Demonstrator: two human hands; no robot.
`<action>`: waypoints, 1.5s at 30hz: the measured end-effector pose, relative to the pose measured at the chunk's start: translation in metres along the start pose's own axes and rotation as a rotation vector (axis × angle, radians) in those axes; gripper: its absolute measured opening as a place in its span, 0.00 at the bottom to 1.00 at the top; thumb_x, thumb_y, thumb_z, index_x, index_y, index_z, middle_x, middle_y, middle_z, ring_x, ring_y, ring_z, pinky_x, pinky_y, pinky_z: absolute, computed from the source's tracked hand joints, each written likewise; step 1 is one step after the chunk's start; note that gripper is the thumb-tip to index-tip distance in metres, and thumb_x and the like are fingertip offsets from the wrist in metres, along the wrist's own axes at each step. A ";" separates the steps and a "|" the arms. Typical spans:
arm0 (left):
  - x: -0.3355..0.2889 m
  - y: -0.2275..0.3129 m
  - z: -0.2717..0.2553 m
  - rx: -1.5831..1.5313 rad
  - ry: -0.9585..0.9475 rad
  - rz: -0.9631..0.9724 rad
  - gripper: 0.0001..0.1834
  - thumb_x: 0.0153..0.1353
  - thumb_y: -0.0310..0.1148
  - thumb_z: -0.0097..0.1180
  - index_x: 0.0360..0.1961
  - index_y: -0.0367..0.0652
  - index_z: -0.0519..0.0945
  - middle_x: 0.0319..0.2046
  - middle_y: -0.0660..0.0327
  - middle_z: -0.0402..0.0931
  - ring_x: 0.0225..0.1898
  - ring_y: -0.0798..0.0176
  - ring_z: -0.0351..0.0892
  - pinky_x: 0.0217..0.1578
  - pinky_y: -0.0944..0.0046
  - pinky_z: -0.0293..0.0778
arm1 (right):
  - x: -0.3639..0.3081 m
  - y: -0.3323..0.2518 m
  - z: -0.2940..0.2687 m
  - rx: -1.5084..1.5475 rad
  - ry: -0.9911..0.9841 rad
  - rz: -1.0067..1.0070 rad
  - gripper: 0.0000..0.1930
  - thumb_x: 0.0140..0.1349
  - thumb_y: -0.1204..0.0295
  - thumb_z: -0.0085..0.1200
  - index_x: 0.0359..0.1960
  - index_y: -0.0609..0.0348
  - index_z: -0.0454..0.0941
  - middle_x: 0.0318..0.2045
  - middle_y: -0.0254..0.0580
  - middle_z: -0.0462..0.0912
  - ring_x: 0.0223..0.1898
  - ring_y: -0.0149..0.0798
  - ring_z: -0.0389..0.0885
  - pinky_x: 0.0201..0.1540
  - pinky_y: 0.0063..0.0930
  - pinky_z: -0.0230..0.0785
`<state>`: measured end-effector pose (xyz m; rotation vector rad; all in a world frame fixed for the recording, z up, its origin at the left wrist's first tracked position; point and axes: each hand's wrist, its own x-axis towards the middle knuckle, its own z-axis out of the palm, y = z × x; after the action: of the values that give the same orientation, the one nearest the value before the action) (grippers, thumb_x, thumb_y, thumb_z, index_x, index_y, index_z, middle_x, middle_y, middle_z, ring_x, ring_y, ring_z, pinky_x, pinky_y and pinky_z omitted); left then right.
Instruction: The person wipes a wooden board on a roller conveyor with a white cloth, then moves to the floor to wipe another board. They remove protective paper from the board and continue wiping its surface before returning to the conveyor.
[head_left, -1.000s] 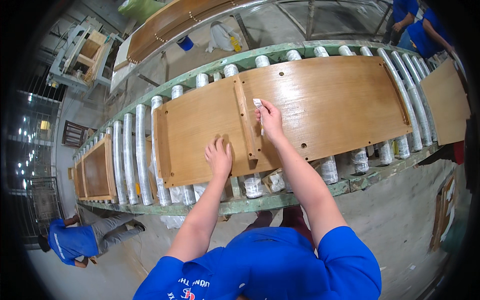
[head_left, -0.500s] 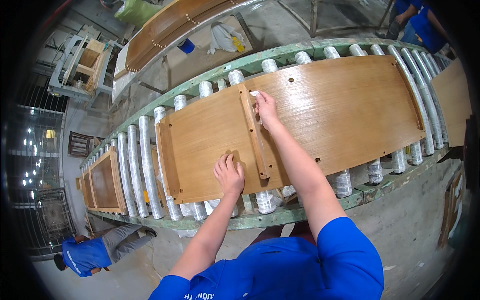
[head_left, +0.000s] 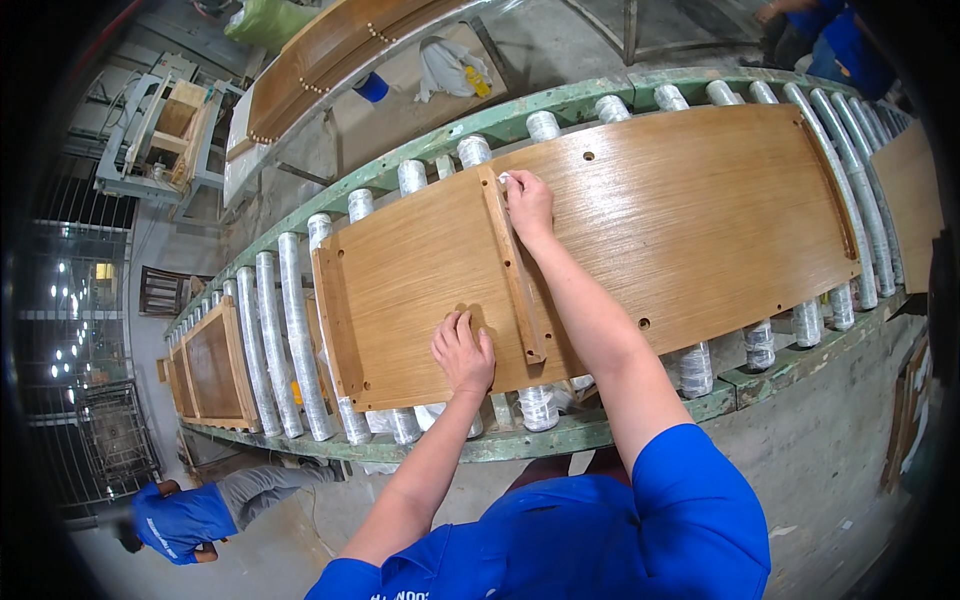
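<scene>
A long varnished wooden panel (head_left: 680, 220) with slightly curved long edges lies across the rollers in front of me. A narrow wooden cross strip (head_left: 513, 270) with drilled holes runs over it. My left hand (head_left: 463, 353) rests on the panel left of the strip, its fingers loosely spread and holding nothing. Beside the strip's far end, my right hand (head_left: 530, 210) is closed in a pinch. A small white scrap (head_left: 504, 178), perhaps cloth or paper, shows at its fingertips against the strip.
Plastic-wrapped rollers (head_left: 298, 335) sit in a green metal frame (head_left: 590, 432). A framed wooden panel (head_left: 213, 365) lies farther left, and another board (head_left: 912, 190) at the right end. A co-worker in blue (head_left: 185, 520) is at lower left; another person (head_left: 845, 45) at upper right.
My right hand has moved slightly toward the far end of the strip, with the white scrap in its fingers. The left hand stays on the panel. The co-worker at lower left has shifted right.
</scene>
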<state>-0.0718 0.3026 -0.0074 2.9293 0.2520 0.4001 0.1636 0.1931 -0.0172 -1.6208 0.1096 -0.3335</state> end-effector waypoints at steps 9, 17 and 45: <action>-0.001 -0.003 0.001 0.010 0.019 0.001 0.21 0.54 0.36 0.53 0.50 0.43 0.71 0.52 0.55 0.66 0.55 0.50 0.62 0.57 0.49 0.55 | -0.002 -0.011 -0.001 -0.155 -0.117 -0.010 0.08 0.56 0.72 0.56 0.27 0.64 0.73 0.28 0.52 0.80 0.33 0.52 0.79 0.37 0.39 0.71; -0.002 -0.003 0.001 0.001 0.007 -0.004 0.22 0.55 0.37 0.53 0.51 0.44 0.71 0.53 0.55 0.65 0.56 0.50 0.61 0.57 0.49 0.54 | 0.005 0.003 0.000 -0.065 -0.157 -0.045 0.11 0.59 0.70 0.51 0.40 0.63 0.78 0.36 0.55 0.81 0.41 0.53 0.79 0.45 0.39 0.70; -0.004 -0.004 -0.001 -0.019 0.050 0.015 0.21 0.54 0.35 0.54 0.50 0.44 0.71 0.51 0.56 0.67 0.53 0.51 0.64 0.55 0.50 0.57 | -0.143 -0.027 -0.092 -0.253 -0.241 -0.284 0.04 0.60 0.75 0.49 0.32 0.63 0.75 0.28 0.51 0.75 0.32 0.53 0.75 0.34 0.40 0.69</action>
<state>-0.0767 0.3059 -0.0083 2.9070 0.2315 0.4761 -0.0019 0.1458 -0.0082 -1.9191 -0.2745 -0.3492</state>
